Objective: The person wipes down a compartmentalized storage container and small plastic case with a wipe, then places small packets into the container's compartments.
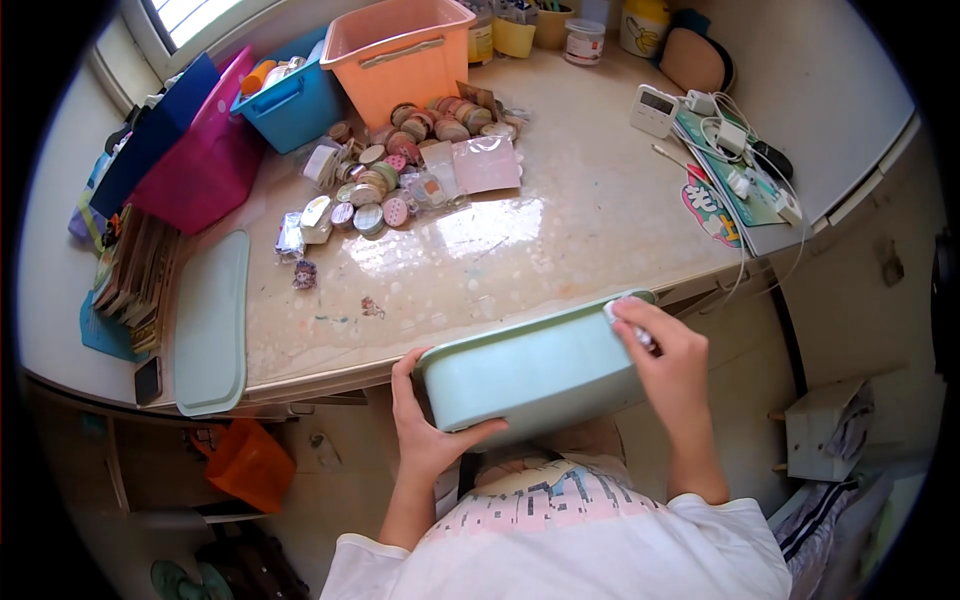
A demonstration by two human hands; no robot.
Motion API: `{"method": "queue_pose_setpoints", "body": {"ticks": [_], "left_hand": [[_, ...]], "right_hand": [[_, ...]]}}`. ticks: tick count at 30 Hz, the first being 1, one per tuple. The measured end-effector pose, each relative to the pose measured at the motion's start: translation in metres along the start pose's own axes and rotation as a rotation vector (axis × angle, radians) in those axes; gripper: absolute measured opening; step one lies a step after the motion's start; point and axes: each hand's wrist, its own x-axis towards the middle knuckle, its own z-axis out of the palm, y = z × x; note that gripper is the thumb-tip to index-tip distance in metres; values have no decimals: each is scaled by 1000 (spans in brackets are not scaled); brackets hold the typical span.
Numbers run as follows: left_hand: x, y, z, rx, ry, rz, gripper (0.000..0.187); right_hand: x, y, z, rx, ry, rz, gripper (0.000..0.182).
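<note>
A mint-green plastic storage box [540, 375] is tilted on its side at the table's front edge, close to my body. My left hand [425, 425] grips its left end, thumb along the lower side and fingers at the upper rim. At the upper right corner my right hand [662, 345] pinches a crumpled white wipe [612, 312] against the box's rim. Part of the wipe is hidden in the fingers. The box's inside faces away from me. Flat on the table's left side lies a matching mint-green lid [212, 320].
Rolls of decorative tape [370, 190] and small packets are heaped on the table [590, 220]. Behind them stand an orange bin [400, 60], a blue basket [285, 110] and a pink bin [200, 160]. White cables [735, 135] and a timer [655, 108] lie right. A phone [148, 380] sits left.
</note>
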Motion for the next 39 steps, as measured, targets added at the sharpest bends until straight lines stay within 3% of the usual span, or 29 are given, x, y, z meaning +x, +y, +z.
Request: {"method": "queue_pose_setpoints", "body": {"ticks": [3, 4, 5, 9, 11, 13, 15, 17, 18, 22, 24, 27, 31, 35, 39], "left_hand": [[2, 6, 8, 27, -16, 12, 118], [4, 12, 13, 23, -17, 18, 117], [6, 20, 18, 28, -10, 17, 117], [14, 42, 37, 164, -7, 98, 111], [16, 43, 40, 117, -17, 26, 106], [17, 38, 35, 148, -27, 53, 107], [18, 37, 35, 154, -19, 68, 113], [17, 39, 36, 164, -17, 80, 110], [17, 40, 38, 175, -23, 95, 106], [13, 24, 37, 174, 12, 72, 97], [12, 21, 31, 238, 30, 93, 96], [15, 28, 26, 138, -2, 78, 96], [17, 31, 27, 98, -15, 86, 102], [15, 25, 29, 80, -2, 79, 104], [8, 18, 18, 130, -34, 50, 112]], "right_hand": [[-1, 4, -3, -30, 72, 145, 17], [-4, 0, 5, -164, 98, 30, 19], [-9, -9, 13, -158, 95, 26, 19], [-18, -52, 40, -65, -87, -414, 23], [-13, -48, 40, -10, -87, -411, 23], [-6, -30, 24, 62, -135, -71, 23], [-4, -26, 22, 82, -112, -75, 23], [-10, -39, 34, -64, -67, -330, 23], [-10, -46, 47, 21, -121, -410, 24], [-11, -65, 56, 43, -269, -513, 31], [-20, -61, 48, 276, -421, -620, 30], [-21, -38, 24, 272, -399, -543, 29], [-30, -12, 8, 174, -130, -342, 29], [-33, -52, 33, 39, -153, -474, 31], [-25, -26, 31, -27, -107, -485, 29]]}}
